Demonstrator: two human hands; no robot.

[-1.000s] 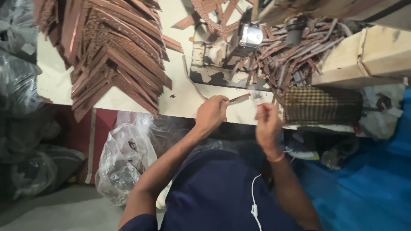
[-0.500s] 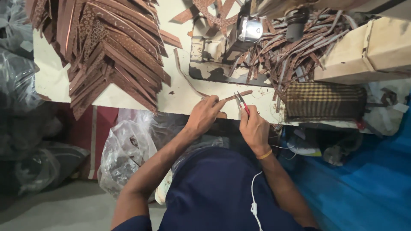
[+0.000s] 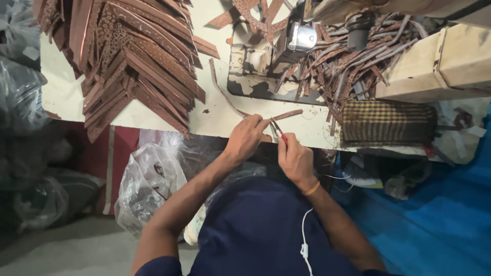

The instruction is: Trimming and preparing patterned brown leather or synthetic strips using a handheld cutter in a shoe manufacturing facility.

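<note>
Your left hand [image 3: 247,137] is pinching a brown leather strip [image 3: 286,115] at the edge of the table [image 3: 215,115], and your right hand [image 3: 294,159] is gripping small red-handled scissors [image 3: 279,132] just beside it.

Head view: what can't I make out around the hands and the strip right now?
- Small red-handled tool in the right hand: its tip is too small to read; the fingers hide its handle.
- Brown strip under the left hand: that hand covers its near end.
- Stack of brown strips: cut off by the top edge.
- Machine: partly buried under loose strips.
</note>
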